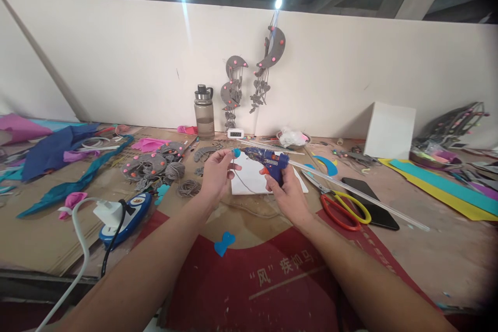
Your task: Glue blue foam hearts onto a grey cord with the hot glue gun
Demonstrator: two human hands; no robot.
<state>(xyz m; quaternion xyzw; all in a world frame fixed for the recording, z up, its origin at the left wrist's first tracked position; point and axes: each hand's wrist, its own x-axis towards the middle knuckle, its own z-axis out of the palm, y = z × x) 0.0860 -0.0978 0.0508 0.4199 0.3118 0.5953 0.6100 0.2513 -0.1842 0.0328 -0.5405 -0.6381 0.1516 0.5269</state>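
My right hand (pixel 290 192) is wrapped round the handle of a blue hot glue gun (pixel 270 161), its nozzle pointing left. A long clear glue stick (pixel 361 194) extends out behind the gun to the right. Between the fingertips of my left hand (pixel 218 171) is a small blue piece (pixel 236 153), close to the nozzle. A thin grey-brown cord (pixel 243 181) trails below these fingers. White paper (pixel 249 181) lies beneath the gun. Nearer to me, a blue cut-out shape (pixel 224 243) rests on the red printed board (pixel 249 280).
Scissors (pixel 340 210) with red and yellow handles lie by a black phone (pixel 369 202) at right. Left are a power strip (pixel 126 220), grey felt pieces (pixel 146 166) and a cord coil (pixel 189 188). A bottle (pixel 204 114) and small clock (pixel 235 134) stand behind.
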